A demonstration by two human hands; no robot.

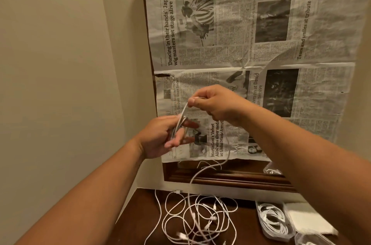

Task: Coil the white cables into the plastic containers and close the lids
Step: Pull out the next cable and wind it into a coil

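Observation:
I hold one white cable (pixel 181 116) up in front of the newspaper-covered mirror. My left hand (pixel 160 136) has loops of it wound around its fingers. My right hand (pixel 216 104) pinches the same cable just above, between thumb and forefinger. The cable's free length hangs down to a tangled heap of white cables (pixel 196 218) on the dark wooden table (pixel 140 214). At the lower right a clear plastic container (pixel 273 222) stands open with a coiled white cable inside. Another clear container (pixel 313 240) shows at the bottom edge.
Sheets of newspaper (pixel 251 44) cover a dark-framed mirror (pixel 230 180) on the wall behind the table. A white folded cloth or paper (pixel 307 218) lies to the right of the open container. A beige wall (pixel 60 64) closes off the left side.

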